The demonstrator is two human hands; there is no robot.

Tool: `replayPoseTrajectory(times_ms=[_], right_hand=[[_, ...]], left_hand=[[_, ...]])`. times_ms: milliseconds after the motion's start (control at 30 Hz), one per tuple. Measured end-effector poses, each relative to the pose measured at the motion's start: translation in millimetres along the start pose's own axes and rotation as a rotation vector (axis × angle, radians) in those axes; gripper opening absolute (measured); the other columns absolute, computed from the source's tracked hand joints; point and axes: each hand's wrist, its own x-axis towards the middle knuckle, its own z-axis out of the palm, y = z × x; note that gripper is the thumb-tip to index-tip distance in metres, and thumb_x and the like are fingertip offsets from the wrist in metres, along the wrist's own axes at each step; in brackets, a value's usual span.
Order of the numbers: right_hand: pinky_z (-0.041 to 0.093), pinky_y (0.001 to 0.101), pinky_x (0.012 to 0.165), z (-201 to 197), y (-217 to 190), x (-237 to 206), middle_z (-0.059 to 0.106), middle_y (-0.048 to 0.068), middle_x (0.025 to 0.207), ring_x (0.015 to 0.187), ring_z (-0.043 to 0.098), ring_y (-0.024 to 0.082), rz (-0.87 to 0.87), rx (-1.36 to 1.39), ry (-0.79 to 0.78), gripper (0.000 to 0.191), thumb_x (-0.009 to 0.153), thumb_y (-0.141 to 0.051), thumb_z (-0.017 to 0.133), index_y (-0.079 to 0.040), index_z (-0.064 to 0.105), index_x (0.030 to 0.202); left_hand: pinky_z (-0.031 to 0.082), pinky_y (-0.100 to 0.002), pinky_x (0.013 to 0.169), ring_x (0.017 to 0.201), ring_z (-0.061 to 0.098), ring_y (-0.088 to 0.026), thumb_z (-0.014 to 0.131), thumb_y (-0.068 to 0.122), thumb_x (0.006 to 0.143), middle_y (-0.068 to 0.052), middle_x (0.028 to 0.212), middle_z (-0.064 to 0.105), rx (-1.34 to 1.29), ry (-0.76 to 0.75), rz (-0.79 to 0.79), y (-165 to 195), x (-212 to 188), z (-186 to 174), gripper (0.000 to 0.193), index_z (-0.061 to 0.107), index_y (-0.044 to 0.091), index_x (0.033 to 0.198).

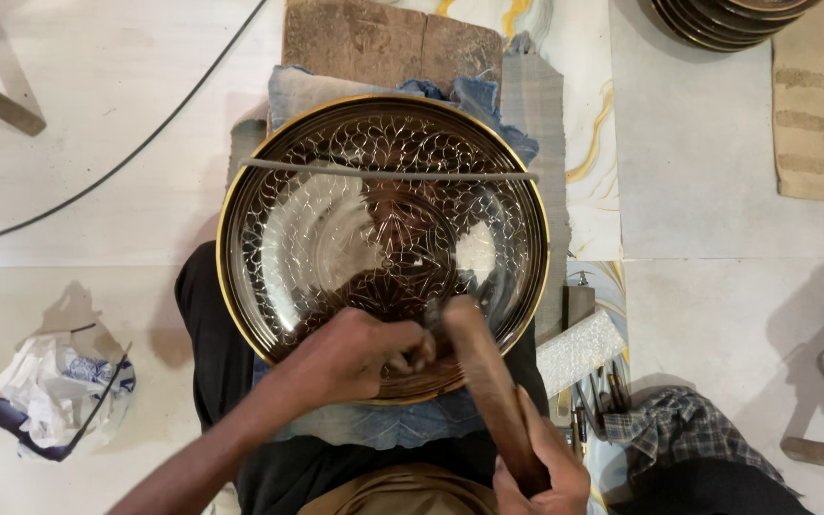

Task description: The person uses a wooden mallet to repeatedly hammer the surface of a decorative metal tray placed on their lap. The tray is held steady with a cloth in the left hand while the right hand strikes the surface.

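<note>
We are working on a large engraved metal plate (383, 238) with a gold rim, resting on blue cloth (374, 424) over our lap. Our left hand (360, 355) is curled tight around a small chisel (431, 319), its tip pressing into the near part of the plate – the tool itself is mostly hidden by the fingers. Our right hand (541, 472) is gripping the lower end of a wooden mallet (488, 381), whose head is meeting the chisel top. To our mind, light, even taps and a steady chisel angle are keeping the lines clean. The plate is holding nothing; a thin rod (388, 174) is lying across its far part. A stack of similar plates (727, 19) is sitting well apart, far right – what the stack contains we cannot tell
</note>
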Motion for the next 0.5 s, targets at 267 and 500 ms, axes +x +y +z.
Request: replayPoseTrajectory(times_ms=[267, 500], right_hand=[[0.057, 0.0304, 0.088, 13.3, 50.0, -8.9, 0.075, 0.022, 0.12, 0.104, 0.075, 0.021, 0.072, 0.291, 0.002, 0.084, 0.067, 0.015, 0.073, 0.005, 0.048, 0.147], [0.06, 0.0331, 0.088, 9.9, 60.5, -13.7, 0.073, 0.023, 0.126, 0.108, 0.075, 0.023, 0.093, 0.304, -0.051, 0.081, 0.07, 0.012, 0.072, 0.005, 0.047, 0.147]], left_hand=[[0.066, -0.035, 0.062, 0.088, 0.08, -0.024, 0.057, -0.018, 0.069, -0.015, 0.102, 0.079, 0.016, 0.089, -0.021, 7.7, -3.8, -3.5, 0.056, 0.07, 0.004, 0.119], [0.051, -0.038, 0.045, 0.049, 0.067, -0.02, 0.058, -0.016, 0.072, -0.011, 0.067, 0.075, 0.335, -0.217, 0.022, 2.9, 10.4, -6.0, 0.063, 0.07, 0.018, 0.124]])
